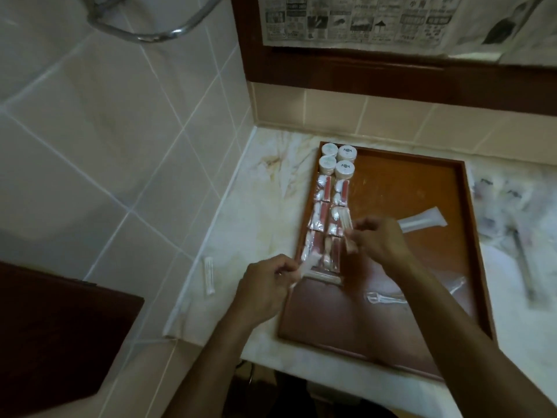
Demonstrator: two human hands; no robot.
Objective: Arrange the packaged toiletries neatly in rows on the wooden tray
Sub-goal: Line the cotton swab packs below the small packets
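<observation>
rectangular reddish-brown wooden tray (401, 188) with a raised rim, lying on a pale marble-patterned counter (265, 224) in a tiled corner. along the tray's nine o'clock edge, two neat columns: four small round white-lidded jars (337, 160) at the twelve o'clock end, then clear packets with red and white contents (330, 206) running down toward six o'clock. left hand (265, 285) at the tray's seven o'clock corner, fingers curled and pinching the end of a clear plastic-wrapped packet (310, 268), which is motion-blurred. right hand (379, 239) over the middle of the tray, fingers curled round a small clear packet (349, 241), blurred too, probably one of the same kind. a long white tube-shaped item in clear wrap (422, 221) lying loose on the tray at two o'clock from the right hand. another clear-wrapped item (388, 297) lying on the tray at five o'clock, partly behind the right forearm. a slim white paper-wrapped stick (209, 274) on the counter, well apart from the tray at nine o'clock. more wrapped packets (512, 206) heaped on the counter beyond the tray's three o'clock rim, too blurred to tell apart.
</observation>
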